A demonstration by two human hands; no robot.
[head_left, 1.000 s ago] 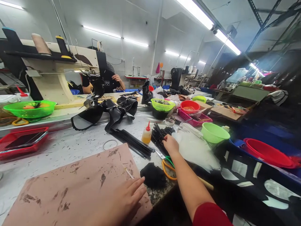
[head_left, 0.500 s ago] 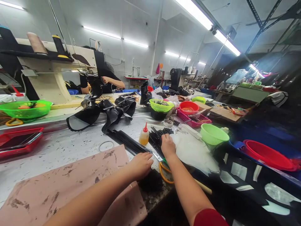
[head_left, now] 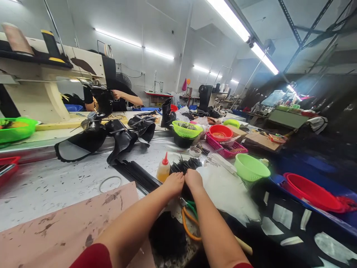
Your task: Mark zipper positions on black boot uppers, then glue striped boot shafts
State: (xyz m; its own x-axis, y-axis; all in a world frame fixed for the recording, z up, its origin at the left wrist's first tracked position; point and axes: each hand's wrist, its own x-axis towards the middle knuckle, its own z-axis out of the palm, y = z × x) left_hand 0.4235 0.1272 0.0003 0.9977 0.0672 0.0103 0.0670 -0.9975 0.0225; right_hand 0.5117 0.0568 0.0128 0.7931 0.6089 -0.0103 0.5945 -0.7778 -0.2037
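My left hand (head_left: 175, 183) and my right hand (head_left: 193, 181) are side by side, almost touching, at the near end of a pile of short black strips (head_left: 186, 163). Both have their fingers curled down onto the strips; the fingertips are partly hidden. Just left of them stands a glue bottle (head_left: 163, 170) with a red nozzle and amber liquid. A bundle of long black strips (head_left: 136, 175) lies farther left. Scissors (head_left: 186, 227) with orange and green handles lie below my right wrist, their blades mostly covered by my hands.
A brown sheet (head_left: 111, 212) covers the near left table. Black boot uppers (head_left: 122, 136) lie behind. White sheet material (head_left: 225, 186), a green basket (head_left: 252, 167) and a pink basket (head_left: 225, 150) are to the right. A co-worker's arm (head_left: 126, 96) is at a sewing machine (head_left: 52, 87).
My left hand has moved forward and right from beside the scissors to the short strips, next to my right hand. The view has shifted slightly right.
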